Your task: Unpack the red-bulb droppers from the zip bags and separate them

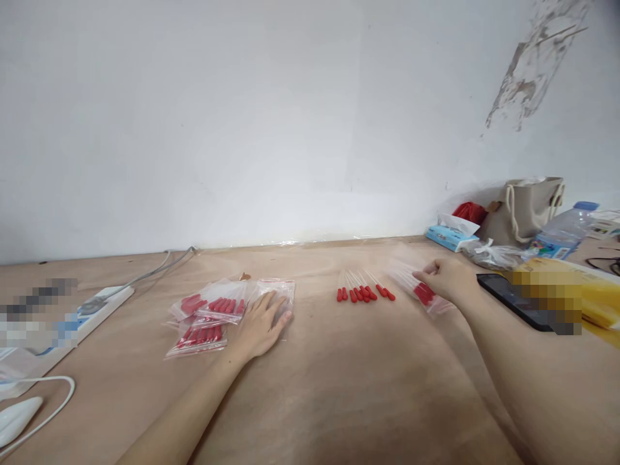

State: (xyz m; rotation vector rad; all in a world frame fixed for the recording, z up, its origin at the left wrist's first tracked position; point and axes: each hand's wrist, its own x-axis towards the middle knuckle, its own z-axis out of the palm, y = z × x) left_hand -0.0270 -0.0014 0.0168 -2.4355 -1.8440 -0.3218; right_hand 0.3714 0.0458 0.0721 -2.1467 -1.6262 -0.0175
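My left hand (261,326) lies with its fingers stretched out on a clear zip bag (285,294); no contents can be made out in that bag. Just left of it, several filled zip bags (201,336) are piled up, with red bulbs showing through the plastic. At the right, my right hand (443,278) pinches a clear bag of red-bulbed droppers (423,294), which is slightly blurred. Between my hands, several loose droppers (358,294) with thin pale stems lie in a row on the table, red ends toward me.
A white power strip (104,323) with cables and a white mouse (19,420) are at the left. To the right are a dark phone (513,300), yellow packaging (595,290), a tissue pack (448,237), a plastic bottle (564,232) and a grey bag (530,210). A wall stands behind the table.
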